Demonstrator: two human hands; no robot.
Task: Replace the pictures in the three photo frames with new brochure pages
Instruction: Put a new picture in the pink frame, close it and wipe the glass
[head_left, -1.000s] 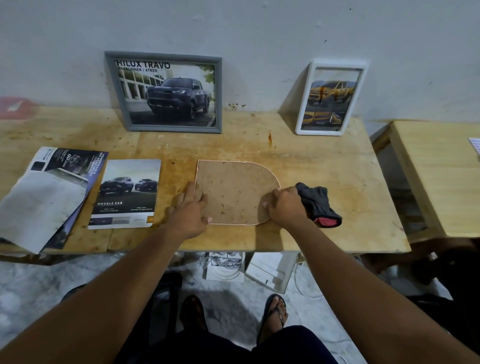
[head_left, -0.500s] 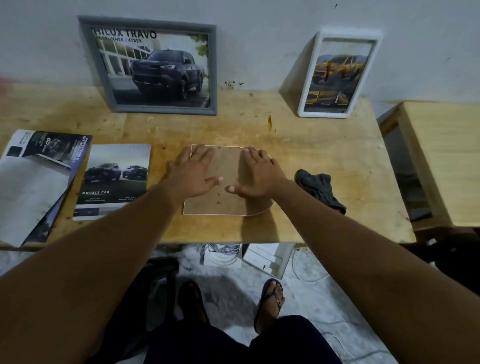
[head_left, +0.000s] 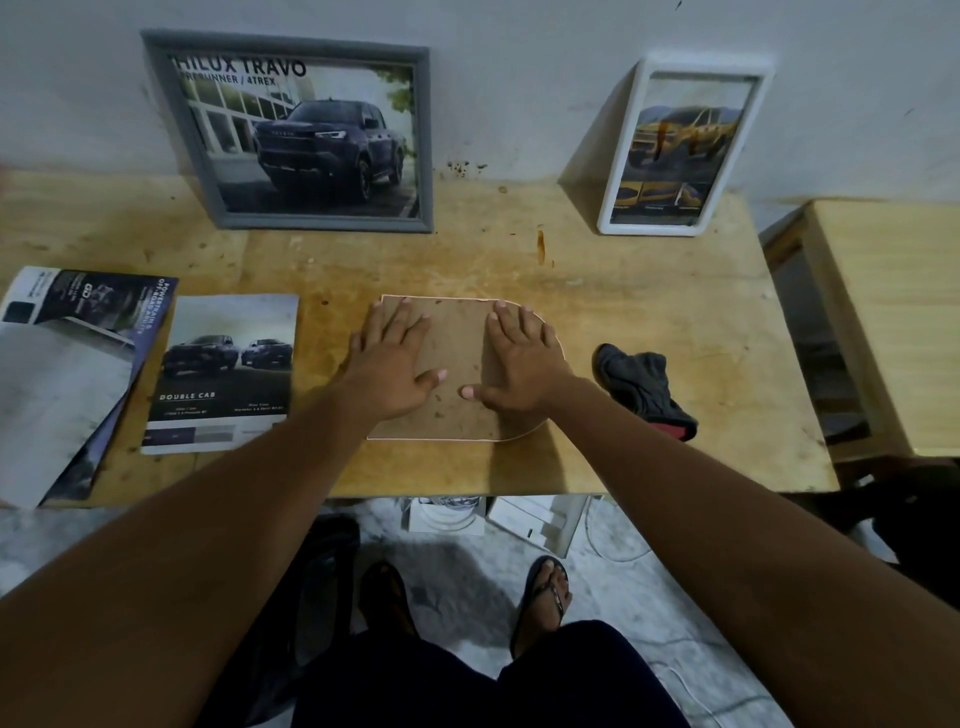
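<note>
A brown backing board (head_left: 460, 358), rounded on its right side, lies flat on the wooden table (head_left: 649, 322) in front of me. My left hand (head_left: 395, 358) and my right hand (head_left: 522, 358) both press flat on it with straight, spread fingers. A grey frame (head_left: 306, 135) with a dark pickup picture leans on the wall at back left. A white frame (head_left: 680, 148) with a yellow truck picture leans at back right. A loose brochure page (head_left: 223, 374) marked DOUBLE CAB lies left of the board, beside a brochure stack (head_left: 67, 364).
A dark crumpled cloth (head_left: 641, 387) lies right of the board. A second wooden table (head_left: 893, 322) stands to the right across a narrow gap. Below the table edge are my sandalled feet (head_left: 545, 592), white boxes (head_left: 535, 519) and cables on the floor.
Both hands moved from the board's near corners onto its top and now lie flat with fingers spread. The camera has tilted and come closer to the table.
</note>
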